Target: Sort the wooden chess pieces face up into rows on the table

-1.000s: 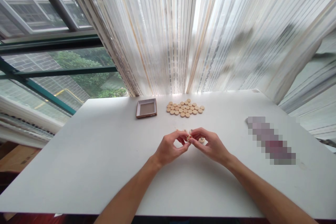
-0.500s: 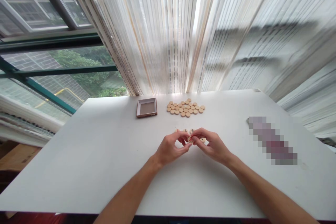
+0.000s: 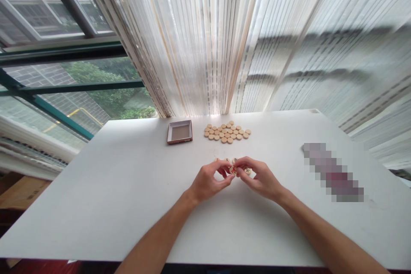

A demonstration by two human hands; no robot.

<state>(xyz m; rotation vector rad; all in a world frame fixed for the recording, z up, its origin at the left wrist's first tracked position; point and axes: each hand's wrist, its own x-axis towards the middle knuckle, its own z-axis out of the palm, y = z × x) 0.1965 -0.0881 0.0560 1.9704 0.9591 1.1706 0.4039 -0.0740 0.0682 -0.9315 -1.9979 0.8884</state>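
Note:
Both hands meet over the middle of the white table. Between their fingertips is a round Chinese chess piece (image 3: 233, 171) with a red character facing up. My left hand (image 3: 210, 180) pinches it from the left, thumb and index finger curved around it. From the right, my right hand (image 3: 260, 179) grips the same piece with thumb and index fingertips. Other chess pieces with characters lie close by: a dark-marked piece (image 3: 247, 171) under the right fingers, and another dark-marked piece (image 3: 227, 160) behind the left fingers. The fingers partly cover these pieces.
Farther back lies a cluster of several blank-side-up wooden pieces (image 3: 226, 132). Left of it sits a shallow open box lid (image 3: 180, 132) with a brown rim. A pixelated object (image 3: 334, 173) lies on the table's right side. Strip curtains (image 3: 208, 43) hang behind the table (image 3: 112, 197).
The hands stay in nearly the same place. The red-marked piece between the fingertips shows a little more of its face now.

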